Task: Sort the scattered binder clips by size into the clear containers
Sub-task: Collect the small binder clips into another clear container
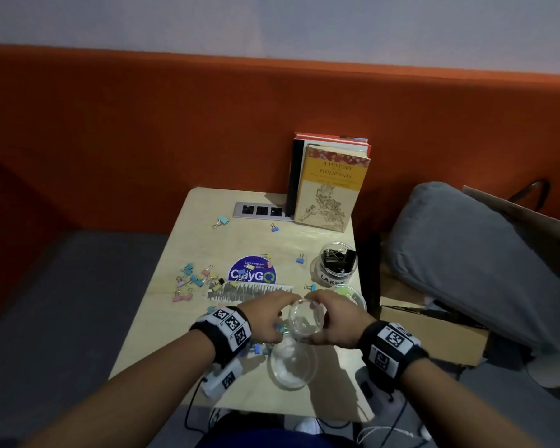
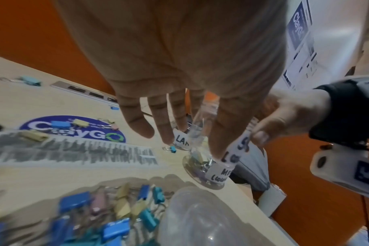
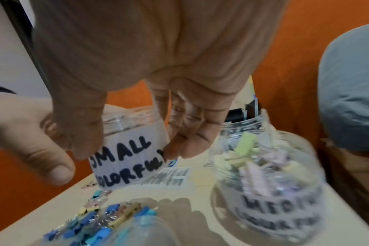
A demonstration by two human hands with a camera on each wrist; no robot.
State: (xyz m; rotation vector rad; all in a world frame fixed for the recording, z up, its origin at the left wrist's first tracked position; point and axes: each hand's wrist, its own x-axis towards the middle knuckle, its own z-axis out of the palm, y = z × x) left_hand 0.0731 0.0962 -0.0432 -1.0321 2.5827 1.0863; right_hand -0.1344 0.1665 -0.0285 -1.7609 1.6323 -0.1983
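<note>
Both hands hold a clear jar (image 1: 305, 318) labelled "SMALL COLORFUL" (image 3: 128, 154) above the table's near right part. It looks empty and stands upright. My left hand (image 1: 282, 315) grips it from the left, my right hand (image 1: 320, 318) from the right, thumb and fingers (image 3: 179, 149) around its wall. A pile of small coloured binder clips (image 2: 116, 214) lies on the table under my left wrist. The jar marked "MEDIUM" (image 3: 267, 179) holds pastel clips. The "LARGE" jar (image 1: 337, 261) holds black clips. More clips (image 1: 191, 281) lie scattered at the table's left.
A clear domed plastic piece (image 1: 293, 363), perhaps a lid, sits near the front edge. Single clips (image 1: 300, 259) lie around a round blue sticker (image 1: 252, 274). Books (image 1: 332, 185) and an outlet strip (image 1: 259, 210) stand at the back. A grey cushion (image 1: 466, 253) lies right of the table.
</note>
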